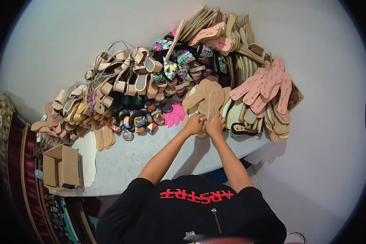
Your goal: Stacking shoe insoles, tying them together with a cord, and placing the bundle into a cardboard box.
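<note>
Both my hands are at a pile of tan shoe insoles [205, 90] with faint reddish print, heaped near the middle of the table. My left hand [195, 124] has its fingers closed on the heel ends at the pile's near left. Close beside it, my right hand [215, 123] grips the lower end of an upright tan insole [214, 104] on top. Fingertips are partly hidden among the insoles. To the right, pink insoles [262, 90] lie fanned over stacks of tan ones, with a black-edged insole [245, 130] below.
Beige heeled sandals [140, 79] and colourful patterned straps [171, 67] are heaped at the back left. Multicoloured rolled pieces [138, 120] and bright pink pieces [174, 114] lie nearer. An open cardboard box [71, 164] sits on the table's [126, 166] left end. Insole stacks [201, 22] rise against the wall.
</note>
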The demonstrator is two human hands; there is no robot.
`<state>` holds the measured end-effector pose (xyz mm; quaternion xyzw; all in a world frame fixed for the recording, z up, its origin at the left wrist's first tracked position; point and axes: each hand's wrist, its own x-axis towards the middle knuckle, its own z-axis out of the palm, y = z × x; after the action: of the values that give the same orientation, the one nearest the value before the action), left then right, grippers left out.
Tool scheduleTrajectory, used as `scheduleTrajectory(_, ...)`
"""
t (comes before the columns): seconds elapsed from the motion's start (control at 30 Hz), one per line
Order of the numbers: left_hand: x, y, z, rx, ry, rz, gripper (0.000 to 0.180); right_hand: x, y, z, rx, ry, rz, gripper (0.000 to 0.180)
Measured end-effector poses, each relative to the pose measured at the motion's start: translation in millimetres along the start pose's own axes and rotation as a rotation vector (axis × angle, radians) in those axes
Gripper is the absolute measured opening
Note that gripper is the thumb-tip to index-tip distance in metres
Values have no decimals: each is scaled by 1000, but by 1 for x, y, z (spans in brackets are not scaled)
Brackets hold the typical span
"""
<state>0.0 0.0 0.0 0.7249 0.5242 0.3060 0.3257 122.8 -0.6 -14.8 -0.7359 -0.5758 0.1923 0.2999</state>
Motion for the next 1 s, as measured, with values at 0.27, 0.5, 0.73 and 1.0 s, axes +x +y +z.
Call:
scheduleTrajectory(0.27, 72, -4, 24, -51, 171, 125, 29, 51, 12, 5, 183, 37, 135, 78)
scheduleTrajectory(0.5, 103, -11, 7, 71, 46, -57, 39, 79, 10, 17, 353, 65, 75, 76)
scheduleTrajectory(0.73, 113, -35, 0, 33, 131, -202, 53, 68, -1, 30, 917, 1, -37, 70)
scheduleTrajectory(1.0, 117, -42, -3, -640, -88, -365, 54, 60, -15, 7, 1186, -300, -144, 60)
